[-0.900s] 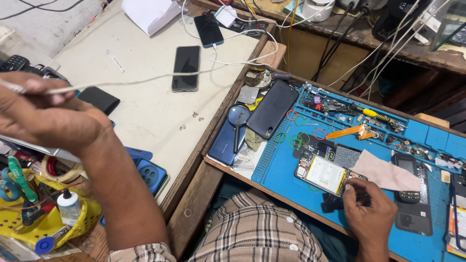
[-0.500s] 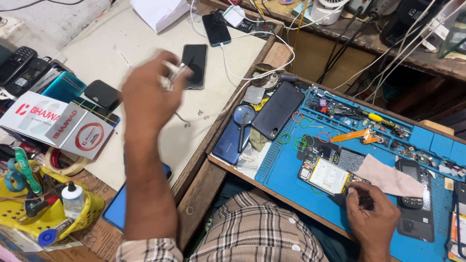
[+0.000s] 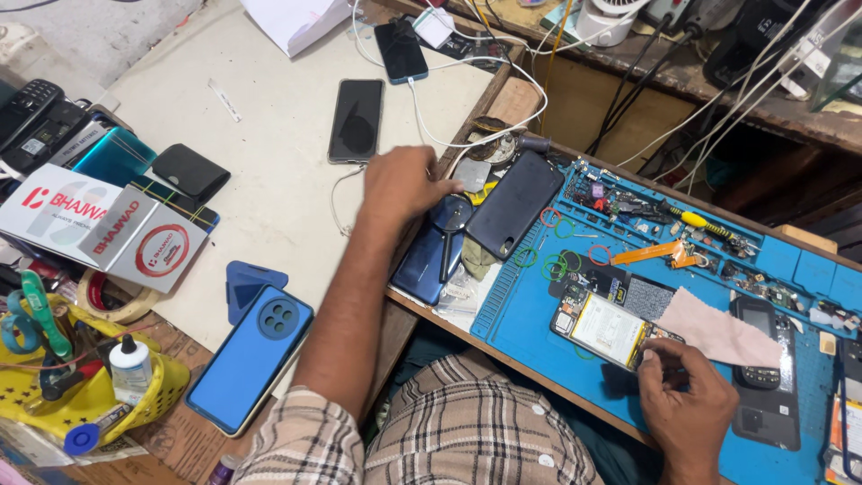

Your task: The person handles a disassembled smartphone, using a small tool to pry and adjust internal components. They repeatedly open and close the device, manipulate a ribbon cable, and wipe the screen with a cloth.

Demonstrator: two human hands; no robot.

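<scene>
The left hand (image 3: 406, 184) reaches over the desk edge, fingers curled loosely and resting on a black-handled magnifying glass (image 3: 449, 224) atop a dark blue phone (image 3: 429, 265). The right hand (image 3: 684, 395) pinches the corner of an opened phone with a white battery (image 3: 611, 328) on the blue work mat (image 3: 539, 332).

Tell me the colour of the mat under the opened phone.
Blue. The work mat under the opened phone shows best in the head view.
</scene>
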